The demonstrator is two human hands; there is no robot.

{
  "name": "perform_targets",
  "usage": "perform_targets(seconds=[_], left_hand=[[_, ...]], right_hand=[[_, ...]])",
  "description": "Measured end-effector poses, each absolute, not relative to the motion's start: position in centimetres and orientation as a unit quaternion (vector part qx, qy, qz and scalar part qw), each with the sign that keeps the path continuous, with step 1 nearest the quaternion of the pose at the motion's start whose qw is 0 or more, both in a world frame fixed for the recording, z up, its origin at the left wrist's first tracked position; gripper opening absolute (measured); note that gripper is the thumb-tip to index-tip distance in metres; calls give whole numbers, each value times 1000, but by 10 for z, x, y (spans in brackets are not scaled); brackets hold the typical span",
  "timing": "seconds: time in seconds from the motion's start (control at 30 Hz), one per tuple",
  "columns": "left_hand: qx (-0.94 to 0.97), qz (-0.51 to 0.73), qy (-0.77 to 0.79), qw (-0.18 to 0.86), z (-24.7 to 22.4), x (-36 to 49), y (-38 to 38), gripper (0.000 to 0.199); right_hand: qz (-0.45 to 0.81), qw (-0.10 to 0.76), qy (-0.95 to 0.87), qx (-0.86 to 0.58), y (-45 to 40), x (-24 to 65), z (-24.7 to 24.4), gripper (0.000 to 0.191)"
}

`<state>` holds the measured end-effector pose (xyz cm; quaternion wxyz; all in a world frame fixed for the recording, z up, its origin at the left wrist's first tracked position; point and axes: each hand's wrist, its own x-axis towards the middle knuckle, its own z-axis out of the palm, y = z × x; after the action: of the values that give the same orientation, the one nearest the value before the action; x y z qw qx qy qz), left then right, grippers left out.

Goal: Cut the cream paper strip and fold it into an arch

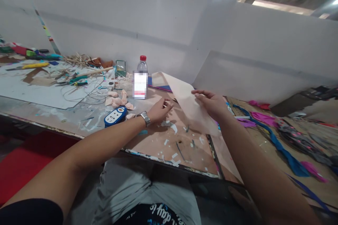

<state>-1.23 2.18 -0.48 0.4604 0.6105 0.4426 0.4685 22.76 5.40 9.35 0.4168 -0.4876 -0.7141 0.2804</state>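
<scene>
A large pale sheet of paper (182, 93) is tilted up off the table, its far end curling over. My right hand (207, 102) pinches its right edge between thumb and fingers. Left of the sheet, my left hand (160, 110), with a metal watch on the wrist, is low over the tabletop with its fingers loosely bent and apart; nothing shows in them. A clear bottle (142, 66) with a red cap stands behind that hand. Beside my left wrist lies a blue and white power strip (115, 116), with crumpled pale pink paper (117, 100) next to it.
Small paper scraps (174, 158) lie along the table's front edge. At left are green-handled pliers (79, 80), a yellow cutter knife (35, 65), thin sticks (79, 59) and a white board (52, 95). Blue ribbon (277, 144) and pink cloth pieces lie at right. A white partition (105, 17) rises behind.
</scene>
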Motion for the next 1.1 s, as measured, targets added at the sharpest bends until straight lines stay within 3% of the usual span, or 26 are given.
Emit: perform_targets(seconds=[0.07, 0.17, 0.33, 0.5, 0.7, 0.93, 1.1], left_hand=[[580, 489, 418, 501, -3, -11, 22, 41], [562, 513, 370, 533, 2, -9, 20, 38], [533, 548, 388, 514, 2, -10, 23, 34], [523, 537, 436, 498, -8, -13, 28, 26], [535, 518, 421, 519, -10, -14, 28, 13], [535, 499, 411, 543, -7, -12, 25, 15], [555, 476, 417, 540, -4, -13, 19, 27]], right_hand=[[417, 472, -631, -453, 41, 228, 92, 38], [497, 497, -558, -442, 30, 223, 76, 38], [475, 419, -589, -502, 22, 213, 33, 40], [530, 384, -599, -460, 14, 205, 11, 48], [553, 427, -565, -439, 12, 203, 6, 50], [571, 423, -551, -438, 5, 201, 7, 53], [517, 405, -624, -423, 2, 200, 2, 40]])
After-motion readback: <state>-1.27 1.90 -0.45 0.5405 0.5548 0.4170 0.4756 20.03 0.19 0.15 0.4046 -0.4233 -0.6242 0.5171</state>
